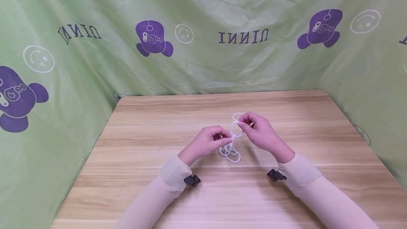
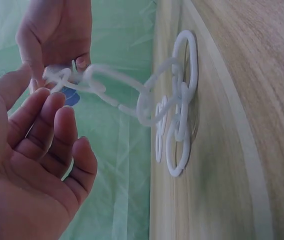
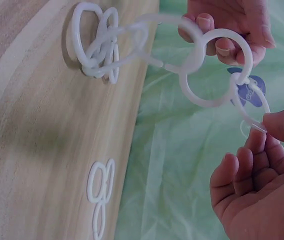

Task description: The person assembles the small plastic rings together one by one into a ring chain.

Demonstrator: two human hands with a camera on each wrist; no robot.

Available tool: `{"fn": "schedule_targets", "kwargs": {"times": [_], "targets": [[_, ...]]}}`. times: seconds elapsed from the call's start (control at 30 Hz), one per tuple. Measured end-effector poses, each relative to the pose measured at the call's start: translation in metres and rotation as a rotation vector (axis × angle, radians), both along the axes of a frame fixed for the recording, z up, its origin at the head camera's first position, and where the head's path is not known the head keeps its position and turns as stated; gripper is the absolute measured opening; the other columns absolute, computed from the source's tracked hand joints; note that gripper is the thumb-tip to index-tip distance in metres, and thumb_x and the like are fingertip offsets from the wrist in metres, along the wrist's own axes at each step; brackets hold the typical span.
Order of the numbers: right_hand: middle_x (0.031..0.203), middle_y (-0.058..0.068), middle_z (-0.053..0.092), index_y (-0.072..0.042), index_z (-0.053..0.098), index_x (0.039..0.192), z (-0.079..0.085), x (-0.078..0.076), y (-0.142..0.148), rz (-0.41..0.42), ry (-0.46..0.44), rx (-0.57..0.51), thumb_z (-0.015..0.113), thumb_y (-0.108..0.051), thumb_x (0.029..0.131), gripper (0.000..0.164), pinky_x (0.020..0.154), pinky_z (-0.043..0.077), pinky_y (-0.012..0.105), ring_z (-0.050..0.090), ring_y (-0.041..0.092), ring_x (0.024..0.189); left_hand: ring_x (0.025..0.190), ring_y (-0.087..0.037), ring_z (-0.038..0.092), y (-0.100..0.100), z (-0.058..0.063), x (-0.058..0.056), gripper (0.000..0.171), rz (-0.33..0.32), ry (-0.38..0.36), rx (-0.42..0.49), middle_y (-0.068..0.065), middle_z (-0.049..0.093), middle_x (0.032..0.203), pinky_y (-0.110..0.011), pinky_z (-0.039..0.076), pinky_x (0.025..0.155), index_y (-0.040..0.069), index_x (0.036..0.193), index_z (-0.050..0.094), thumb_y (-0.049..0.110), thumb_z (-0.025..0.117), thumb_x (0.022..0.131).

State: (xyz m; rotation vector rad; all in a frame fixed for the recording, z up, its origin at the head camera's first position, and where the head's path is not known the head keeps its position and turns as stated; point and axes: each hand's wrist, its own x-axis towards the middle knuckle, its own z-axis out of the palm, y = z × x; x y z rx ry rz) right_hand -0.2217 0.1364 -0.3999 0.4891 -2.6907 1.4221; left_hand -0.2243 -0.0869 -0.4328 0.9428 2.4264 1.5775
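Observation:
A white plastic chain [image 2: 193, 65] of oval links hangs between both hands and the table. My right hand [image 1: 262, 133] pinches an end link [image 3: 242, 112] between thumb and index finger, its other fingers loosely bent. My left hand [image 1: 208, 142] is lower and to the left, thumb and index fingertip together at the chain; the other fingers curl loosely in the left wrist view. A round link [image 3: 249, 62] overlaps the left fingers in the right wrist view. The chain's lower part lies in a heap of links [image 3: 77, 35] on the wooden table.
A few separate white links [image 3: 89, 182] lie on the wood-grain table [image 1: 143, 186], beyond the hands. Green printed cloth [image 1: 203, 70] hangs behind the table and along both sides. Dark cameras are strapped at both wrists, over light sleeves [image 1: 302, 176].

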Motion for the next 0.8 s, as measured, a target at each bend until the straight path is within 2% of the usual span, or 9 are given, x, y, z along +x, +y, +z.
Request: {"fn": "schedule_targets", "kwargs": {"times": [0.23,0.4,0.5,0.67,0.8], "targets": [[0.088,0.006,0.063,-0.007,0.063,0.099,0.000,0.001,-0.002,-0.013,-0.013,-0.106,0.063,-0.016,0.097,0.010,0.065,0.048,0.031,0.056,0.023,0.077,0.073,-0.026,0.060,0.001,-0.003,-0.002,0.013,0.085,0.000,-0.026,0.006,0.066,0.081,-0.026,0.048,0.062,0.011,0.095,0.073,0.024,0.070,0.093],[0.089,0.009,0.062,-0.005,0.062,0.100,-0.002,0.003,-0.006,-0.010,-0.055,-0.188,0.064,-0.016,0.096,0.012,0.065,0.047,0.029,0.055,0.024,0.079,0.073,-0.026,0.061,0.001,-0.004,-0.003,0.014,0.082,0.012,0.004,0.003,0.067,0.081,-0.030,0.050,0.063,0.008,0.097,0.073,0.021,0.070,0.093],[0.089,0.011,0.062,-0.005,0.062,0.100,-0.005,0.004,-0.008,-0.014,-0.082,-0.212,0.065,-0.017,0.096,0.013,0.063,0.047,0.028,0.055,0.024,0.078,0.073,-0.023,0.060,0.000,-0.005,-0.003,0.012,0.102,0.010,0.027,0.001,0.068,0.082,-0.030,0.051,0.064,0.008,0.097,0.072,0.019,0.070,0.093],[0.090,0.014,0.062,-0.004,0.062,0.100,-0.011,0.005,-0.005,0.002,-0.081,-0.212,0.066,-0.014,0.095,0.012,0.063,0.046,0.027,0.055,0.022,0.079,0.070,-0.015,0.058,-0.004,-0.002,-0.004,0.009,0.156,-0.010,0.072,-0.007,0.068,0.082,-0.024,0.048,0.061,0.008,0.096,0.072,0.016,0.069,0.093],[0.091,0.010,0.064,-0.004,0.065,0.100,-0.018,0.000,0.003,0.013,-0.029,-0.142,0.065,-0.011,0.095,0.009,0.068,0.046,0.028,0.055,0.021,0.082,0.069,-0.013,0.056,-0.006,0.002,-0.005,0.009,0.166,0.010,0.092,-0.008,0.067,0.082,-0.024,0.047,0.060,0.006,0.096,0.072,0.014,0.069,0.093]]}}
